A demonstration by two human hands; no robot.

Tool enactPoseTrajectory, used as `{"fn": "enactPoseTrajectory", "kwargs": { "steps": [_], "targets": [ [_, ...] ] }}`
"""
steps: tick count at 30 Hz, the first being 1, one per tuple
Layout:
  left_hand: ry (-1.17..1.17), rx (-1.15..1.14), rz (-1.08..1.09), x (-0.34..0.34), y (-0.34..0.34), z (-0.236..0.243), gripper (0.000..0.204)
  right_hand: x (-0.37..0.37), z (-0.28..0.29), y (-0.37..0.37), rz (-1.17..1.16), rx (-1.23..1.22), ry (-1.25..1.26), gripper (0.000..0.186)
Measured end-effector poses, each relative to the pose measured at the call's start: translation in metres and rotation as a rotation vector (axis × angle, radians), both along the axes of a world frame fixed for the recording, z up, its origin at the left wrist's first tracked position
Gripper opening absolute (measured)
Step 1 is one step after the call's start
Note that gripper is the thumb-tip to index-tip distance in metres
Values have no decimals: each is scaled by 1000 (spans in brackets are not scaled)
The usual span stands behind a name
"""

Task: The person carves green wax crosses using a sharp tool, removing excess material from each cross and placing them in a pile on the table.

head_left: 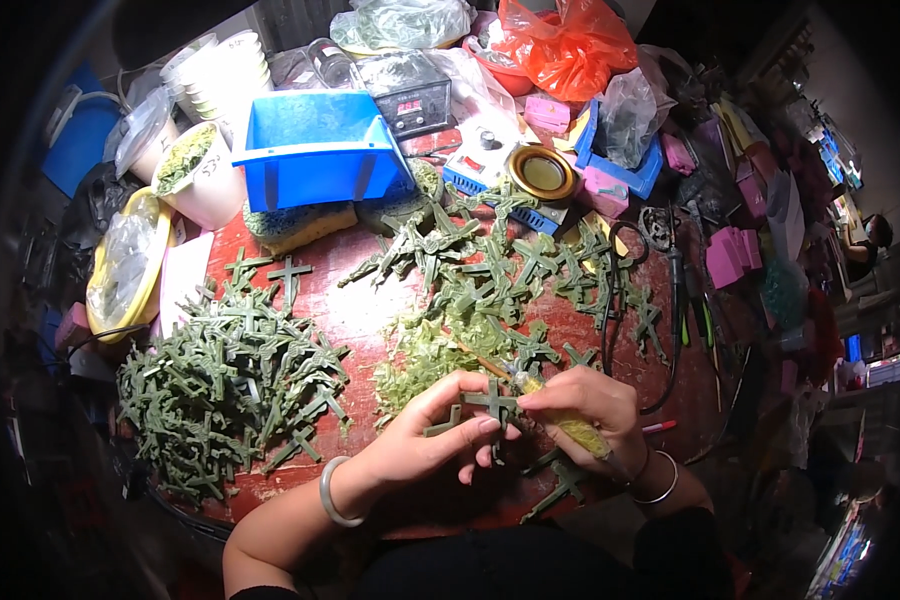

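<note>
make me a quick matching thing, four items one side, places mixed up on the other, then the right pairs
1. yellow-wrapped tool
2. single green cross
3. big heap of green crosses
4. red plastic bag

A. left part of the red table
B. in the left hand
C. far side, right of the blue bin
D. in the right hand

Pairs: 1-D, 2-B, 3-A, 4-C

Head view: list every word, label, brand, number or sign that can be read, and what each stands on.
Locations only; no characters are copied out.
Black control box: lit red digits on its display.
White tub of green bits: dark marks, too blurred to read surely.
Stacked white tubs: dark marks, too small.
Green cross in the left hand: no lettering visible.
</note>
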State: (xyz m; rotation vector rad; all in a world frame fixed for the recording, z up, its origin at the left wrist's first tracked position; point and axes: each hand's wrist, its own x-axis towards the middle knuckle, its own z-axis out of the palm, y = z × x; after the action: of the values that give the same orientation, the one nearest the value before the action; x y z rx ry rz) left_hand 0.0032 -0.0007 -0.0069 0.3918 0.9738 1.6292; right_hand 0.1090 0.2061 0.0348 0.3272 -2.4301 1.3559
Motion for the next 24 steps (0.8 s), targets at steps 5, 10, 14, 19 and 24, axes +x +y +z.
{"fn": "enactPoseTrajectory", "kwargs": {
  "steps": [5, 10, 14, 19, 24],
  "targets": [
    [-89, 5, -26, -6, -2, 1, 39, -1, 1, -2, -75, 105, -62, 26],
    [-181, -20, -9, -9, -4, 9, 55, -1, 4, -1, -99, 112, -26, 30],
    [-149, -29, -34, -8, -3, 12, 59, 0, 3, 4, -5, 40, 124, 34],
    [-92, -49, -59, -9, -5, 8, 56, -1, -5, 0, 30, 48, 82, 36],
    [-85, -24, -86, -7, -4, 12, 53, -1, -3, 3, -97, 120, 161, 37]
  ]
}}
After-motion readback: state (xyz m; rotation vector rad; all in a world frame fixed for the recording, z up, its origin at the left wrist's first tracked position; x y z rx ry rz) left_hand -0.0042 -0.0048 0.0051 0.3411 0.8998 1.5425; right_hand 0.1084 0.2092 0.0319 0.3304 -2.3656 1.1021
